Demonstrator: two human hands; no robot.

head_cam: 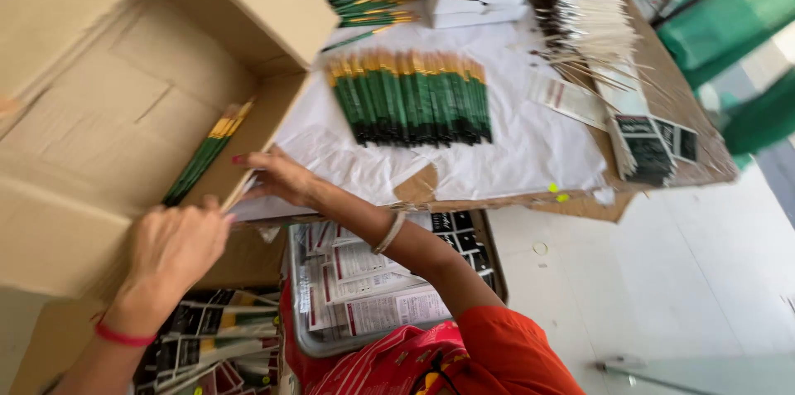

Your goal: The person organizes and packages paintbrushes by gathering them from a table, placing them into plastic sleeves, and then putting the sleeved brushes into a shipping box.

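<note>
on the white-papered bench above a pale floor, green brushes lie in a row. at its near edge, both hands grip a tilted cardboard box. the left hand is curled on the box's edge and the right hand is pressed on its wall, a few brushes just inside.

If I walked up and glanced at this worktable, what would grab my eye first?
Probably the big open brown cardboard box on the left, with a few green-handled paintbrushes lying inside, and both hands at its front edge: the left hand on the near flap, the right hand at the corner. Next, the neat row of green-and-gold paintbrushes on white paper in the middle, and the heap of pale wooden-handled brushes at the upper right.
</note>
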